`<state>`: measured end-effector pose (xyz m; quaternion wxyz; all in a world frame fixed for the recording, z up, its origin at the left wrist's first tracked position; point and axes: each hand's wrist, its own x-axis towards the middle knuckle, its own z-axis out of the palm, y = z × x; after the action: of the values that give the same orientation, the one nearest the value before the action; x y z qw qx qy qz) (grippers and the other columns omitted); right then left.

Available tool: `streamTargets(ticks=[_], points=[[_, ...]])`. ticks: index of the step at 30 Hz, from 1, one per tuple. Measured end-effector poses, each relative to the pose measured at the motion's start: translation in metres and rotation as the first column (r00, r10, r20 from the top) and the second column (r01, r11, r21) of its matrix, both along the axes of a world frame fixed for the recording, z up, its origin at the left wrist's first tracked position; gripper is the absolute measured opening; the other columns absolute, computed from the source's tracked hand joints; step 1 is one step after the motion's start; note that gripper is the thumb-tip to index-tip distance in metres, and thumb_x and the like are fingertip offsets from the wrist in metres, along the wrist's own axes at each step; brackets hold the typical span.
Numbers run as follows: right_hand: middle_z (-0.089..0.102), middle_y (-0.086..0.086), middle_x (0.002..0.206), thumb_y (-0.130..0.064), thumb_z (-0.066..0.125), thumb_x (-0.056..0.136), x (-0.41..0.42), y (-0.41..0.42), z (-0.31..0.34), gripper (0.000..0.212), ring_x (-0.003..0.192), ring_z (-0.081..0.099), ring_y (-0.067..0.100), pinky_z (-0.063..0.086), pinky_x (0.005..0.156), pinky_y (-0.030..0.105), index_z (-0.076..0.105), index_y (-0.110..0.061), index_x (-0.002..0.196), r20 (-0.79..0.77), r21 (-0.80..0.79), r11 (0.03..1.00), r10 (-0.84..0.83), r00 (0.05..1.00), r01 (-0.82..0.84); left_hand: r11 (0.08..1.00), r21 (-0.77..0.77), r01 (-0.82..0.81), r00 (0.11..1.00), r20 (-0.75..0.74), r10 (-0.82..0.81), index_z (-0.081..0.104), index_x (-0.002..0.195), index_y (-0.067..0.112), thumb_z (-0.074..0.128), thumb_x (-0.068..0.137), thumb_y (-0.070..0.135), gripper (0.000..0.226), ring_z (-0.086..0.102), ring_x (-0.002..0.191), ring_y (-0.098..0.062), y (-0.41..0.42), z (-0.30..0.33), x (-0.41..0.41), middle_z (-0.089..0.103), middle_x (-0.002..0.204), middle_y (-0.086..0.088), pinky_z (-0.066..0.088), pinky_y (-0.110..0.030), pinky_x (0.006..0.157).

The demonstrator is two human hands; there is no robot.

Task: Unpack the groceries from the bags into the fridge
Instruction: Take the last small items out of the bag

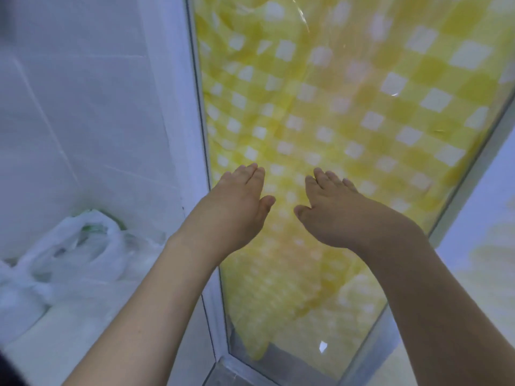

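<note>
The left hand (237, 207) and right hand (331, 210) hold nothing, fingers straight, over a yellow checked glass panel (348, 93). The white plastic grocery bags (83, 246) wait at the near left on the floor, seemingly still full; no fridge is visible, so unpacking looks barely begun.

The one camera sits on my head, looking steeply down and forward, close over my left hand (237, 201) and right hand (331, 207) before a glass panel (348, 93).

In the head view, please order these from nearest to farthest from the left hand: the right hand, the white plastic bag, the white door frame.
1. White door frame, just to the left of the left hand.
2. Right hand, beside it over the yellow checked cloth.
3. White plastic bag, on the floor at far left.
</note>
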<state>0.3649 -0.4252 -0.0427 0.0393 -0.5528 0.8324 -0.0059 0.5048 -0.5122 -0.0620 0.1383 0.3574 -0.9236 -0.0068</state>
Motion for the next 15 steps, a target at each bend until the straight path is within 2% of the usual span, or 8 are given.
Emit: streamTargets(ticks=[15], points=[[-0.016, 0.005, 0.162, -0.038, 0.024, 0.104, 0.117, -0.087, -0.014, 0.064, 0.150, -0.014, 0.019, -0.006, 0.121, 0.037, -0.003, -0.011, 0.156, 0.048, -0.001, 0.933, 0.358, 0.932, -0.359, 0.937, 0.036, -0.347, 0.937, -0.027, 0.348, 0.015, 0.155, 0.009, 0.031, 0.105, 0.038, 0.060, 0.008, 0.151, -0.018, -0.034, -0.016, 0.148, 0.012, 0.164, -0.007, 0.003, -0.031, 0.121]])
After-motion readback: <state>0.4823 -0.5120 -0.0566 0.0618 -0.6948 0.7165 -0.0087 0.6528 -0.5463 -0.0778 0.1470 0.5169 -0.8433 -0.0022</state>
